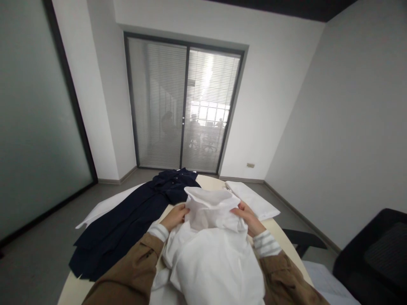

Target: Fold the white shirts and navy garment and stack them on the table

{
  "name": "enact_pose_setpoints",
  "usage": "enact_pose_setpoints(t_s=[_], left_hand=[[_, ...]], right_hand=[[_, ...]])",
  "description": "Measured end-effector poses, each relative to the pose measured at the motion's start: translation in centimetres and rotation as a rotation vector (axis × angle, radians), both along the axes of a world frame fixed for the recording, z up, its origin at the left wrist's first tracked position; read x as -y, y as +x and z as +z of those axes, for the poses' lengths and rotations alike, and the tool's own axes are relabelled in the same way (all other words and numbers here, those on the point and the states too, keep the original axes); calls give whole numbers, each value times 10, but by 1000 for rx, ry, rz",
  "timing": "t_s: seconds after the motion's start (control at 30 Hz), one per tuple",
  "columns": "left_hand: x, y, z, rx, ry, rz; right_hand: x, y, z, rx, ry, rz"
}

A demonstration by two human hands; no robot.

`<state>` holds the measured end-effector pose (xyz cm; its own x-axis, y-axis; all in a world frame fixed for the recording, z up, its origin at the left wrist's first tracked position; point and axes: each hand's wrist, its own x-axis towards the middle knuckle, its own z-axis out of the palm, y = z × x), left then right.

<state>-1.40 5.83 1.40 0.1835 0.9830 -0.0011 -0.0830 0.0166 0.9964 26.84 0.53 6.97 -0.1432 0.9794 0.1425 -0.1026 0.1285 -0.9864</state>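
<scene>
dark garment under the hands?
No: both the left hand and right hand grip the white garment; the dark dress lies apart on the table.

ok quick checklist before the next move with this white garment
1. Left hand gripping the white garment: ok, fingers on its left edge.
2. Right hand gripping it: ok, holds the right edge.
3. Garment lying smooth: not ok, bunched between the hands.
4. Dark navy garment apart from it: ok, spread out to the left.
5. Folded white cloth clear: ok, lies beyond the right hand.
6. Bare table under the garment: cannot tell.
</scene>
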Motion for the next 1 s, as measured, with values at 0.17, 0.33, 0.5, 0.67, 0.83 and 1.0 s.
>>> enact_pose_setpoints(t_s=[0.17, 0.33, 0.5, 0.67, 0.83, 1.0], left_hand=[[-10, -30, 26, -53, 56, 114], [-12, -50, 43, -80, 197, 322], [-17, -54, 34, -24, 159, 332], [-24, -57, 20, -140, 211, 331], [-25, -59, 20, -256, 266, 345], [-22, -59, 21, -338, 284, 272]], right_hand=[[-35, 26, 17, 254, 163, -343], [-80, 35, 24, 558, 136, -643], [-102, 22, 30, 1083, 270, -548], [-108, 11, 19, 1354, 265, -199], [-106, -3, -8, 1371, 176, -72], [-117, -22, -25, 1312, 140, -206]])
